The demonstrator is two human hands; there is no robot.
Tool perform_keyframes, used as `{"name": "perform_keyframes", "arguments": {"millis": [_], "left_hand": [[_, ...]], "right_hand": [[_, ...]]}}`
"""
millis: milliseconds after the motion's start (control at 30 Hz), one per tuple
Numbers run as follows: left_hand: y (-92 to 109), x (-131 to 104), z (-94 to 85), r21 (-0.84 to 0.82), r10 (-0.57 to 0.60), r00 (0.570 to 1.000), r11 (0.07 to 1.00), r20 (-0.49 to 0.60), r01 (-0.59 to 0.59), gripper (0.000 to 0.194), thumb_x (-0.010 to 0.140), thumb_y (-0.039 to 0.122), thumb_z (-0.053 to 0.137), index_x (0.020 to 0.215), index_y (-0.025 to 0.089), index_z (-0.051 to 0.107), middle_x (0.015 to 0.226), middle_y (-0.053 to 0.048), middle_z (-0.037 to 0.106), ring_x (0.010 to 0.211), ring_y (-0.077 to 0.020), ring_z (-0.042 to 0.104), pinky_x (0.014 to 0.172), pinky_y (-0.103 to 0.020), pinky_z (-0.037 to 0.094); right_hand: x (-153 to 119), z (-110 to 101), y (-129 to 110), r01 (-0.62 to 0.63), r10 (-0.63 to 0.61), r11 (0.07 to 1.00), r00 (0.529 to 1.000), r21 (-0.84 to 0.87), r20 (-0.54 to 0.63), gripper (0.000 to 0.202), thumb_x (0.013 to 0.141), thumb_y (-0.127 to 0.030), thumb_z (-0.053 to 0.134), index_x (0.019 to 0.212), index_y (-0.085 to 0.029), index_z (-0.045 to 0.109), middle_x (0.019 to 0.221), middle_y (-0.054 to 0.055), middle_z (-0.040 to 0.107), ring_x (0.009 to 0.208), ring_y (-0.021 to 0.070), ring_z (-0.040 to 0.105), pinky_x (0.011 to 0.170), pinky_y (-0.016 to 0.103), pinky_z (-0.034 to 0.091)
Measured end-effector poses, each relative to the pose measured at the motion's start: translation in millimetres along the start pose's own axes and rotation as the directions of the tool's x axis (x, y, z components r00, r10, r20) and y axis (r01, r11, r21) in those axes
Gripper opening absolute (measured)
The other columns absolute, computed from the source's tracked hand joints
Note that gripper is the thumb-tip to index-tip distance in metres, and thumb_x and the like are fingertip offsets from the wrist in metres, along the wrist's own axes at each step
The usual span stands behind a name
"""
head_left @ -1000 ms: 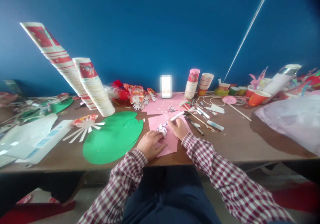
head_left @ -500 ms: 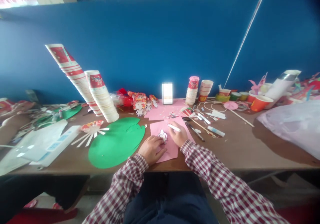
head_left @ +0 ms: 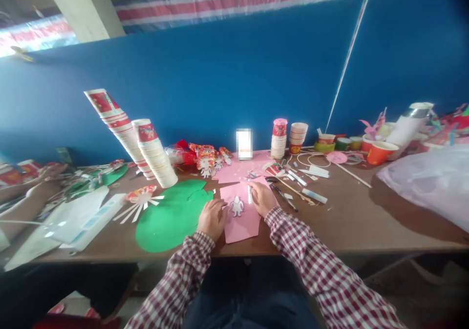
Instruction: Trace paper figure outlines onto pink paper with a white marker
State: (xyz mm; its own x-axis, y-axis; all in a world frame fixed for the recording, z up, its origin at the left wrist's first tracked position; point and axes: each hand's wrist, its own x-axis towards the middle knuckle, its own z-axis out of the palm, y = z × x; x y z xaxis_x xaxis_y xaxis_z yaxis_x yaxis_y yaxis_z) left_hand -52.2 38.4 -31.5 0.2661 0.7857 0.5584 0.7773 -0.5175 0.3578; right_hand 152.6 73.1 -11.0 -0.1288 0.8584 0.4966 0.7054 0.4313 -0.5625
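A small white paper cutout figure with a dark outline [head_left: 236, 206] lies on a sheet of pink paper [head_left: 242, 232] in front of me. My right hand [head_left: 263, 198] rests at the sheet's right side, its fingers closed around a white marker [head_left: 249, 193] that stands almost upright. My left hand [head_left: 212, 217] lies at the sheet's left edge, apart from the cutout, with loosely bent fingers and nothing visible in them. Close to its left is a large green paper shape [head_left: 168, 224].
Tall stacks of paper cups [head_left: 157, 153] lean at the back left. Red-topped cutout figures [head_left: 205, 165] stand mid-back. Pens, a glue tube [head_left: 314, 195] and sticks lie to the right, before a white plastic bag [head_left: 428, 185]. Another person's arm [head_left: 27, 202] is at far left.
My left hand has slid left off the cutout, leaving it uncovered. The marker in my right hand has turned from slanted to nearly upright. The view has tilted up slightly.
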Motion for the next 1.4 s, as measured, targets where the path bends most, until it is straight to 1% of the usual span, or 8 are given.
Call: {"name": "perform_keyframes", "arguments": {"millis": [133, 233, 400, 567, 700, 867, 1100, 1400], "left_hand": [[-1.9, 0.6, 2.0, 0.017, -0.068, 0.998, 0.998, 0.019, 0.067, 0.022, 0.087, 0.030, 0.046, 0.092, 0.016, 0.063, 0.092, -0.007, 0.064, 0.089, -0.0194, 0.058, 0.085, -0.034, 0.046], [-2.3, 0.8, 3.3, 0.027, -0.108, 0.994, 0.994, 0.026, 0.108, 0.022, 0.087, 0.030, 0.047, 0.092, 0.017, 0.064, 0.091, -0.006, 0.063, 0.087, -0.0181, 0.058, 0.081, -0.032, 0.047], [-5.1, 1.6, 5.1, 0.040, -0.139, 0.989, 0.990, 0.048, 0.137, 0.020, 0.085, 0.028, 0.049, 0.087, 0.017, 0.066, 0.087, -0.006, 0.064, 0.084, -0.0176, 0.059, 0.079, -0.030, 0.047], [-7.0, 2.1, 6.3, 0.045, -0.134, 0.989, 0.990, 0.065, 0.132, 0.019, 0.084, 0.027, 0.050, 0.087, 0.017, 0.066, 0.089, -0.007, 0.064, 0.085, -0.0182, 0.058, 0.082, -0.032, 0.046], [-7.3, 1.8, 6.6, 0.049, -0.125, 0.989, 0.991, 0.078, 0.121, 0.019, 0.083, 0.026, 0.050, 0.087, 0.017, 0.066, 0.088, -0.007, 0.064, 0.086, -0.0184, 0.058, 0.083, -0.032, 0.045], [-6.8, 1.2, 6.0, 0.063, -0.121, 0.989, 0.991, 0.088, 0.116, 0.021, 0.084, 0.025, 0.048, 0.087, 0.016, 0.067, 0.088, -0.008, 0.063, 0.087, -0.0190, 0.057, 0.083, -0.032, 0.045], [-4.9, 0.7, 6.0, 0.078, -0.113, 0.989, 0.991, 0.093, 0.106, 0.021, 0.084, 0.025, 0.048, 0.089, 0.016, 0.066, 0.091, -0.008, 0.062, 0.089, -0.0193, 0.056, 0.084, -0.033, 0.044], [-3.7, 1.2, 4.3, 0.086, -0.086, 0.990, 0.993, 0.112, 0.077, 0.018, 0.083, 0.025, 0.050, 0.087, 0.017, 0.065, 0.089, -0.007, 0.064, 0.087, -0.0201, 0.056, 0.084, -0.036, 0.043]], "right_hand": [[1.7, -5.4, -1.8, -0.053, 0.055, 0.997, 0.998, 0.057, -0.031, 0.037, 0.084, -0.009, 0.034, 0.108, -0.015, 0.062, 0.107, 0.006, 0.067, 0.097, 0.0153, 0.061, 0.086, 0.023, 0.045], [2.1, -6.0, -2.6, -0.089, 0.092, 0.993, 0.995, 0.079, -0.032, 0.033, 0.088, -0.016, 0.034, 0.105, -0.017, 0.062, 0.100, 0.004, 0.069, 0.089, 0.0135, 0.064, 0.076, 0.019, 0.047], [1.9, 1.0, 3.3, -0.137, 0.137, 0.990, 0.991, 0.036, 0.001, 0.022, 0.083, -0.020, 0.049, 0.100, -0.017, 0.063, 0.090, 0.004, 0.070, 0.072, 0.0132, 0.065, 0.067, 0.020, 0.047], [-0.4, 2.4, 4.7, -0.141, 0.144, 0.987, 0.989, -0.074, 0.041, 0.022, 0.079, -0.014, 0.054, 0.099, -0.018, 0.062, 0.083, 0.005, 0.069, 0.077, 0.0169, 0.063, 0.070, 0.024, 0.043], [-1.5, 0.6, 2.8, -0.140, 0.150, 0.979, 0.987, -0.145, 0.057, 0.028, 0.078, -0.014, 0.056, 0.105, -0.016, 0.055, 0.089, 0.006, 0.067, 0.080, 0.0169, 0.062, 0.070, 0.023, 0.040], [-0.8, 2.4, 5.3, -0.150, 0.171, 0.960, 0.983, -0.237, 0.071, 0.016, 0.077, -0.012, 0.056, 0.092, -0.016, 0.055, 0.087, 0.006, 0.064, 0.076, 0.0167, 0.059, 0.066, 0.024, 0.037], [0.0, 3.1, 7.1, -0.142, 0.168, 0.939, 0.984, -0.312, 0.058, 0.011, 0.079, -0.015, 0.054, 0.090, -0.018, 0.052, 0.086, 0.003, 0.062, 0.078, 0.0152, 0.057, 0.067, 0.024, 0.035], [3.2, -3.2, 18.3, -0.232, 0.260, 0.864, 0.966, -0.448, 0.001, 0.013, 0.082, -0.013, 0.050, 0.095, -0.017, 0.051, 0.094, 0.008, 0.061, 0.083, 0.0182, 0.059, 0.067, 0.025, 0.037]]}}
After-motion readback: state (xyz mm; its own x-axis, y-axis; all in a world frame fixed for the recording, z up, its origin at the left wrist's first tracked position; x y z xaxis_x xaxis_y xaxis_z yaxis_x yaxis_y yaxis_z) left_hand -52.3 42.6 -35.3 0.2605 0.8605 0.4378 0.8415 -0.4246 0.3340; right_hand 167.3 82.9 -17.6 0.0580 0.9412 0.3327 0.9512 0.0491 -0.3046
